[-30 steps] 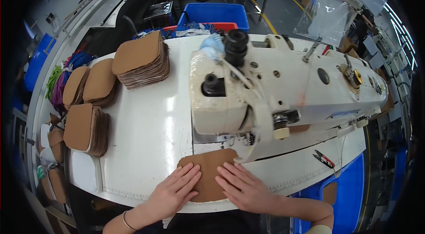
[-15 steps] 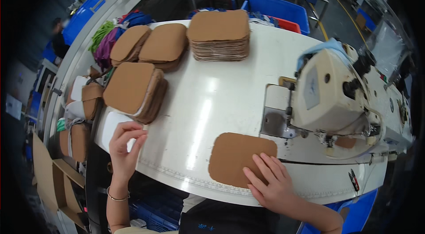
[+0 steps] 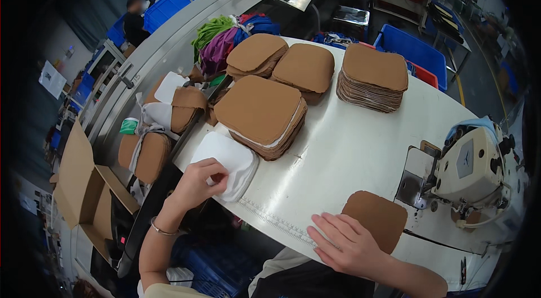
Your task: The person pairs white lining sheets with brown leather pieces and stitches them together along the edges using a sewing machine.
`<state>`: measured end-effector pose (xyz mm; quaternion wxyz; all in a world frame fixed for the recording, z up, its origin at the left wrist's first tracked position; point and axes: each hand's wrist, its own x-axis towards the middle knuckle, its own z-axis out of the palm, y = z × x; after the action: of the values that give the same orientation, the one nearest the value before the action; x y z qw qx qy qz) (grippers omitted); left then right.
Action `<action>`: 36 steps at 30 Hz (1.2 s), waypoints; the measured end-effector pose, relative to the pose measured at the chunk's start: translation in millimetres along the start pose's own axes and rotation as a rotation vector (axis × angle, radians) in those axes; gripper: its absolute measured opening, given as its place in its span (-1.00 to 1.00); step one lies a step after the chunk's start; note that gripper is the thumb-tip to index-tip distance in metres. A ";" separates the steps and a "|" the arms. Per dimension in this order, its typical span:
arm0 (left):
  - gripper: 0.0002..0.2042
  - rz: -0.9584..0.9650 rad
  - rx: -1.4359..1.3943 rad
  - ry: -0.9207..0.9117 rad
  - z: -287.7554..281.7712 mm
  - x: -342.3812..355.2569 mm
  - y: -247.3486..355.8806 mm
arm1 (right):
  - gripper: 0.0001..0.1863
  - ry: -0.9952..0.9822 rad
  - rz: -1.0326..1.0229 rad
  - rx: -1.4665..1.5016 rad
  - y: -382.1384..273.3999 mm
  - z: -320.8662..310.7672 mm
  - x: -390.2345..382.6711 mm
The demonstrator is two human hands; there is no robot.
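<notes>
Curled into a pinch, my left hand (image 3: 198, 183) is over the near part of a stack of white rounded-square sheets (image 3: 239, 168). Whether a sheet is caught between thumb and fingers cannot be made out. My right hand (image 3: 350, 246) lies palm down with fingers stretched out, at the left edge of a single brown rounded-square fabric piece (image 3: 378, 216), hiding its near left part. Just beyond the white sheets rises a tall stack of brown pieces (image 3: 259, 107) with a white layer showing in its side.
More brown stacks (image 3: 304, 67) stand at the back, including a tall one (image 3: 373, 69). A sewing machine (image 3: 470, 157) is at the right, with small snips (image 3: 463, 271) near the front edge. Tied brown bundles (image 3: 152, 157) and an open cardboard box (image 3: 84, 185) are at left.
The view has turned left. My left hand has moved from above the table onto the white sheets and closed further. My right hand has slid toward the brown piece's left edge.
</notes>
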<state>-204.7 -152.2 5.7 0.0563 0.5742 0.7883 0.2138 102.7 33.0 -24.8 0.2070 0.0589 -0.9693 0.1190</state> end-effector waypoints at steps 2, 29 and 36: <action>-0.96 -0.219 -0.336 -0.029 -4.3 3.2 -4.2 | -0.53 0.004 -0.107 0.009 1.3 18.1 34.6; -0.90 -0.418 -0.963 0.162 1.2 -12.1 -78.9 | -0.58 0.116 -0.185 0.170 -5.3 98.2 137.8; -0.58 -0.060 -1.555 0.858 -78.7 -25.6 -33.6 | -0.44 0.206 0.003 0.445 -15.0 39.3 113.9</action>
<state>-252.1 -205.9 59.1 0.1357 0.2232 0.3882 0.8838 -13.4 1.1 -9.3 0.2866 0.0892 -0.8930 0.3354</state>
